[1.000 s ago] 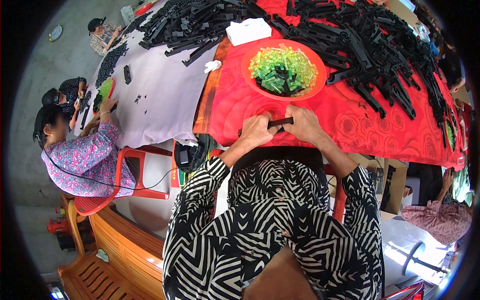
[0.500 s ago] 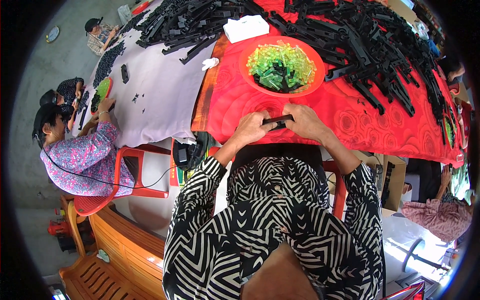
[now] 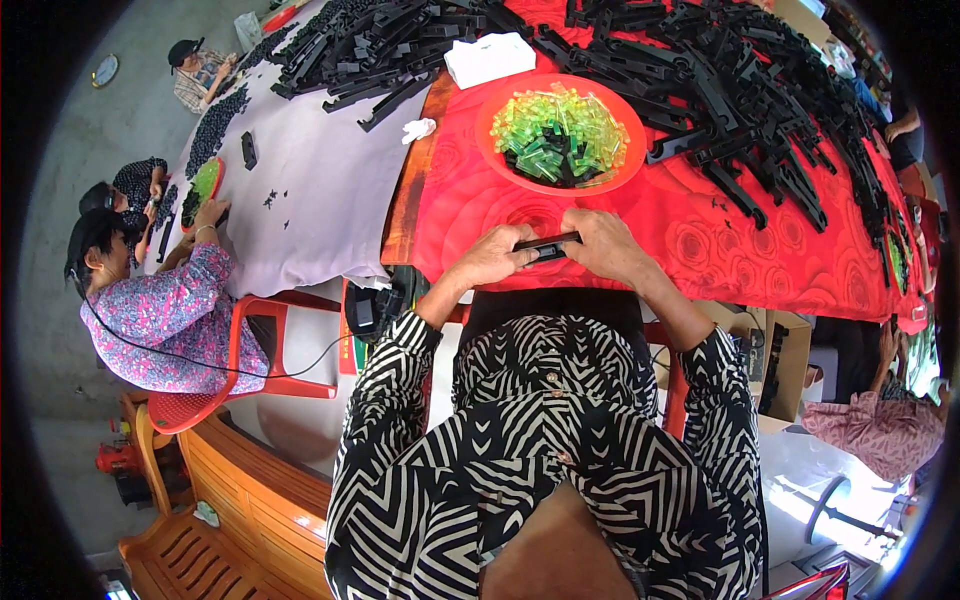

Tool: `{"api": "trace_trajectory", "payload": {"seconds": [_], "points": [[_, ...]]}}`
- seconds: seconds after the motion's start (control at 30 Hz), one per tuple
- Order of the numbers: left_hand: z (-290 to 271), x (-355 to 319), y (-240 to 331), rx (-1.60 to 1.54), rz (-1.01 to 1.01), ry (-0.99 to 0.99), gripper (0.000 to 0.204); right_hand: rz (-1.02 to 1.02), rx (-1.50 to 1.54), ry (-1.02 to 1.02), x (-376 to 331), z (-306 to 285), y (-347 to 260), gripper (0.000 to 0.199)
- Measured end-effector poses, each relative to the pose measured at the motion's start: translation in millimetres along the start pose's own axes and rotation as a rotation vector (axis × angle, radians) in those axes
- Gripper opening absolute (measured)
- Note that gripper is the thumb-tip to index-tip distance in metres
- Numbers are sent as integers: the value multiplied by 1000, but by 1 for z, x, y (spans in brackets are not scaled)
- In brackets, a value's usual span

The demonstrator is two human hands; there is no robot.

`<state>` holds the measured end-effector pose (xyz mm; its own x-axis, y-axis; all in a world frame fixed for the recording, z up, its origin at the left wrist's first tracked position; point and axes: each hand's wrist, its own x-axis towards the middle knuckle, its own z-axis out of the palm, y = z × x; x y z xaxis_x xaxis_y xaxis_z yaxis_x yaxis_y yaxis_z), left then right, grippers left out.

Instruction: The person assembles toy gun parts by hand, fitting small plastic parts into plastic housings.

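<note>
Table (image 3: 690, 250) under red cloth carries an orange-red bowl (image 3: 485, 135); nearer the person, left hand (image 3: 495, 256) and right hand (image 3: 603, 246) grip opposite ends of a black bar (image 3: 548, 241) between them, long axis running left to right, both equally near.

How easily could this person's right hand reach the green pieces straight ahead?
Likely yes: the green pieces lie in an open bowl just beyond the right hand, with only red cloth between. Both that and the left hand hold a black part, though, which may hinder grasping.
</note>
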<state>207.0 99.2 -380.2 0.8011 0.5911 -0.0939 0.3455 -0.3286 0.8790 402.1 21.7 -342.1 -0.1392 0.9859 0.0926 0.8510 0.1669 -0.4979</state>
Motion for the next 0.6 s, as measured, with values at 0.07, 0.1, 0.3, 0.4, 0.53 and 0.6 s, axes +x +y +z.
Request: {"api": "trace_trajectory", "payload": {"seconds": [0.07,0.1,0.3,0.4,0.53,0.6], "points": [[2,-3,3,5,-3,14,12,-13,-112,60,-5,0,-9,20],[4,-9,5,55,-16,118,12,-125,-190,279,-6,0,-18,20],[11,-33,17,127,28,405,17,-226,83,567,-27,11,-50,24],[9,-36,25,234,-5,369,23,-189,160,471,-25,31,-43,26],[0,-40,32,180,-40,240,37,-104,165,420,-28,34,-48,27],[0,-42,29,189,51,262,41,-76,205,396,-27,37,-51,28]]}}
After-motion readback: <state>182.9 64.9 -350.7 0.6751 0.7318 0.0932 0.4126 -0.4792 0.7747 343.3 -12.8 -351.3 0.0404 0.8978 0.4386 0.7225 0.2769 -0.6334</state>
